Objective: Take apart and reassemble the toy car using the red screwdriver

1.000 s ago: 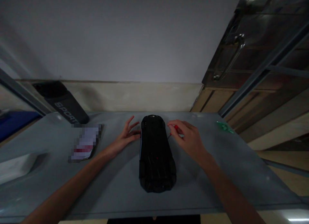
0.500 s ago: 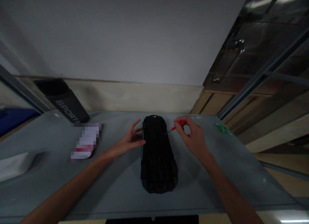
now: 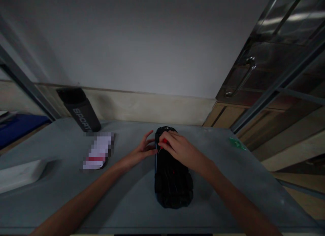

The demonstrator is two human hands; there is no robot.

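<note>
A long black device lies lengthwise on the grey table, its far end pointing to the wall. My right hand is over the device's far end, fingers pinched on a small red-handled screwdriver whose tip points down at the device's left edge. My left hand rests against the device's left side near the far end, fingers spread and touching it.
A dark bottle stands at the back left. A blurred-out packet lies left of my left hand. A white block sits at the left edge, a small green piece at the right. A metal-framed door is on the right.
My right hand has moved left with the screwdriver, from beside the device's right side to over its far end. The left hand stays at the device's left edge. The camera has shifted slightly.
</note>
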